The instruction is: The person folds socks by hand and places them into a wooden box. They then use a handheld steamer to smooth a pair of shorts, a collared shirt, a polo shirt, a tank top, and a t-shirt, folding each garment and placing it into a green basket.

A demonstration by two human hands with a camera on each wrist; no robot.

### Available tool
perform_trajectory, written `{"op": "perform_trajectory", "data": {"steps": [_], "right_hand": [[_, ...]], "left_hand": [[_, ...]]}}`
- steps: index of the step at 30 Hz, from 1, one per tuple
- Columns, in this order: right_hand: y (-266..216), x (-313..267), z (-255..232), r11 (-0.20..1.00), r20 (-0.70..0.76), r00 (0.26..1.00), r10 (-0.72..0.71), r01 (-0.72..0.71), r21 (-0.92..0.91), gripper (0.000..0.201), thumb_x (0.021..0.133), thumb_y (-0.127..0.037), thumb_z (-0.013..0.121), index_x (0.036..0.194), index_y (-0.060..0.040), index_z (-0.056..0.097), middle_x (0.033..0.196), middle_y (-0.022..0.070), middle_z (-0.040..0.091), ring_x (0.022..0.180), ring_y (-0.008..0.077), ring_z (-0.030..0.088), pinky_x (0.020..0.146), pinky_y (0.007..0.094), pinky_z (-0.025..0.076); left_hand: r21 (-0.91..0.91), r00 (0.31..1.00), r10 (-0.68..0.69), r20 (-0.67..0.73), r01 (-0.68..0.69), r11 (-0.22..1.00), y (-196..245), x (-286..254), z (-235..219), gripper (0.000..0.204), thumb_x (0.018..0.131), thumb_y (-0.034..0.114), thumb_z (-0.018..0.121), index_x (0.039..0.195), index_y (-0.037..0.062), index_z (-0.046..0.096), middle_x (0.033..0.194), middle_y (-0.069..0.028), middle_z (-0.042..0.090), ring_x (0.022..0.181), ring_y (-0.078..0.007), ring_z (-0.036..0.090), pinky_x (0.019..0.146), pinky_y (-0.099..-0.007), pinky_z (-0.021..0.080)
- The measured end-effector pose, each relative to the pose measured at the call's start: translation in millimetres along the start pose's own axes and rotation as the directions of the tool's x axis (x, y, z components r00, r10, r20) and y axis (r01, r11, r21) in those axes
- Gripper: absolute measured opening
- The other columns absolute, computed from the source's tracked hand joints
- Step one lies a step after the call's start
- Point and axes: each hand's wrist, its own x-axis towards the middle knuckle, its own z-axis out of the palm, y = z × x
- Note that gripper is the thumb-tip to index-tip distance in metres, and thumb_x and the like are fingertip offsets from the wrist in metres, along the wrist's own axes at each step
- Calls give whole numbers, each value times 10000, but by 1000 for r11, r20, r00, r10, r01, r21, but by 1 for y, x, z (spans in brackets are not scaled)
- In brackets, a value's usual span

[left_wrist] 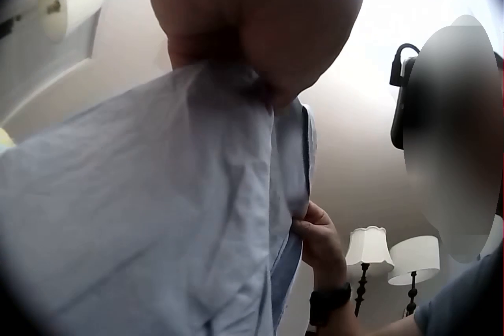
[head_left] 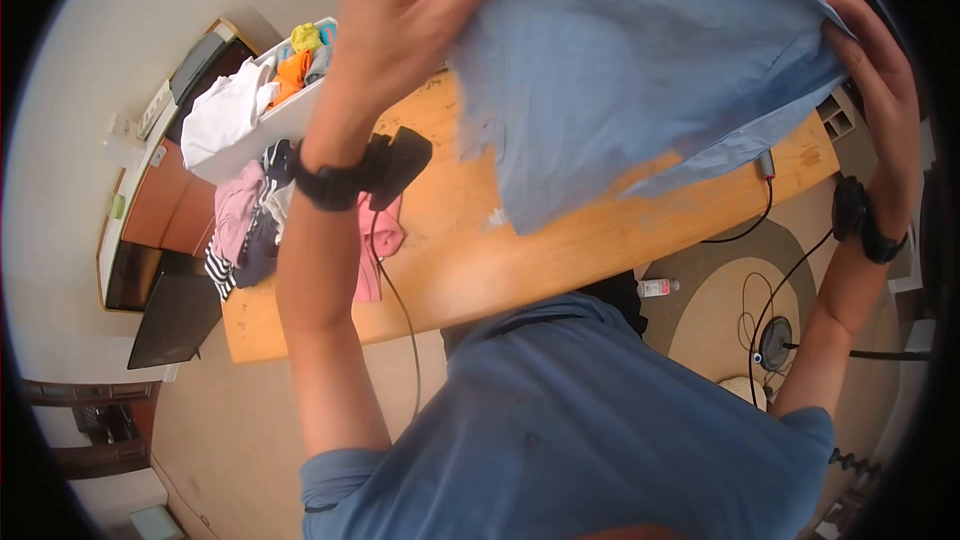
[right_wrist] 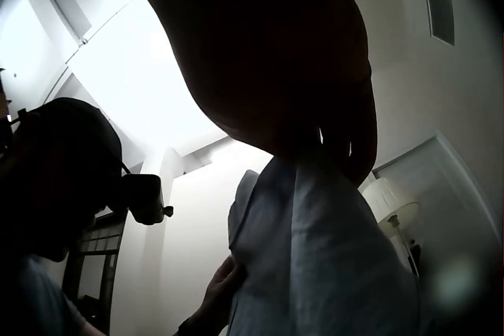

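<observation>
A light blue garment (head_left: 640, 70) of thin woven fabric hangs spread between both hands above the wooden table, its lower edge loose and wrinkled. At its upper left, my left hand (head_left: 400, 25) pinches the fabric, thumb lying along the near side. My right hand (head_left: 880, 65) grips the opposite side, fingers curled at the edge. From below in the left wrist view, the garment (left_wrist: 150, 218) drapes down from the left hand (left_wrist: 260, 29). In the right wrist view the right hand (right_wrist: 276, 60) is dark, with cloth (right_wrist: 323, 249) bunched under its fingertips.
On the wooden table (head_left: 450, 280) lies a folded pink cloth (head_left: 385, 230), beside a heap of clothes (head_left: 240, 225). A white box (head_left: 285, 120) of clothes stands at the back left. Cables trail from both wrists; a bottle (head_left: 657, 288) lies on the floor.
</observation>
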Motion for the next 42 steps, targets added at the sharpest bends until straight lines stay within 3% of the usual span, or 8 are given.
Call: {"op": "perform_trajectory", "data": {"steps": [5, 10, 14, 16, 19, 26, 32, 42], "right_hand": [[26, -38, -11, 992, -462, 887, -4, -54, -113, 344, 1007, -112, 529, 1332, -7, 570, 1263, 100, 623, 1169, 178, 593, 1060, 300, 416], [-5, -28, -12, 624, -152, 817, -556, 291, -725, 360, 997, -93, 538, 1348, -11, 558, 1283, 92, 614, 1183, 168, 583, 1060, 290, 419], [-3, 9, 25, 983, -94, 983, -155, 163, 88, 372, 967, -44, 542, 1337, -23, 562, 1284, 63, 603, 1182, 144, 562, 1037, 290, 427], [-11, 43, 74, 982, 7, 993, -119, 117, 149, 239, 966, -101, 574, 1171, 6, 633, 1098, 101, 694, 899, 190, 661, 795, 312, 528], [65, 87, 138, 981, 311, 941, -131, 78, 175, 369, 933, -44, 553, 1302, -45, 555, 1176, 40, 604, 1094, 132, 556, 960, 289, 447], [195, 68, 293, 973, 454, 890, 45, -143, 184, 554, 801, -126, 675, 1326, -57, 511, 976, 141, 647, 924, 248, 624, 825, 354, 501], [194, 16, 253, 941, 498, 804, 325, -330, -81, 648, 717, 38, 560, 1355, -32, 473, 920, 144, 613, 861, 261, 600, 762, 364, 493], [192, -1, 231, 896, 506, 741, 443, -381, -227, 622, 720, 61, 576, 1328, -38, 496, 1019, 209, 663, 974, 327, 644, 796, 394, 510]], "left_hand": [[232, 946, 303, -119, -270, 934, 68, -4, -20, 140, 901, 60, 711, 1004, -9, 646, 890, -27, 632, 750, -77, 558, 662, -203, 433], [299, 953, 128, -273, -42, 953, 104, -15, -40, 247, 931, 77, 681, 1133, -60, 638, 941, -81, 703, 815, -93, 637, 753, -194, 487], [317, 996, -41, -73, 62, 946, 88, -11, -41, 263, 948, 136, 672, 1149, -32, 647, 920, -44, 697, 807, -74, 624, 727, -198, 481], [346, 965, -262, 7, 244, 906, 59, -7, -33, 258, 941, 222, 689, 1102, 20, 669, 857, 2, 667, 754, -51, 584, 677, -207, 468], [515, 922, -383, 61, 300, 803, -42, -15, -26, 425, 914, 335, 678, 1138, -26, 646, 914, -148, 701, 833, -194, 647, 769, -333, 508], [332, 418, -852, 315, 793, 511, -193, -114, -8, 578, 857, 292, 703, 1350, 70, 498, 910, -57, 651, 688, -118, 574, 574, -276, 464], [472, 362, -857, 366, 721, 506, -152, -129, -4, 508, 820, 192, 692, 1303, 101, 560, 1009, -149, 645, 882, -233, 627, 762, -354, 513], [543, 542, -739, 400, 509, 667, -173, -144, -9, 229, 839, 62, 615, 1060, 68, 674, 1008, -104, 670, 949, -231, 620, 855, -342, 488]]}}
